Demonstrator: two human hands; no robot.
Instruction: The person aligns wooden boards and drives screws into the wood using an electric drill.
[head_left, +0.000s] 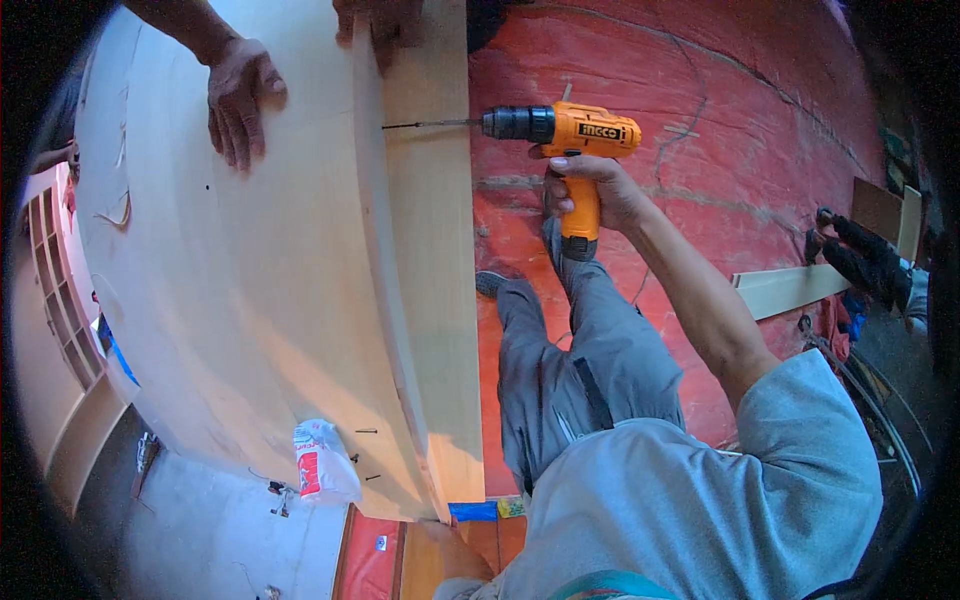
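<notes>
My right hand [590, 185] is wrapped around the grip of an orange and black cordless drill [595, 130]. Its long thin bit [430, 124] points left, with the tip at the face of a narrow upright board [375, 220]. That board stands along a wide pale wood panel [270, 290]. At the near end of the boards is my left hand [435, 532], its fingers hidden at the edge. Another person's hand [240, 105] hovers over or rests on the panel, and a second hand [385, 20] holds the upright board's far end.
A white and red plastic bag [322, 465] and a few screws [367, 431] lie on the panel's near part. Red sheeting [720, 130] covers the floor at right. A loose plank [790, 290] lies there, near another person's legs [865, 255]. A slatted frame [60, 290] stands far left.
</notes>
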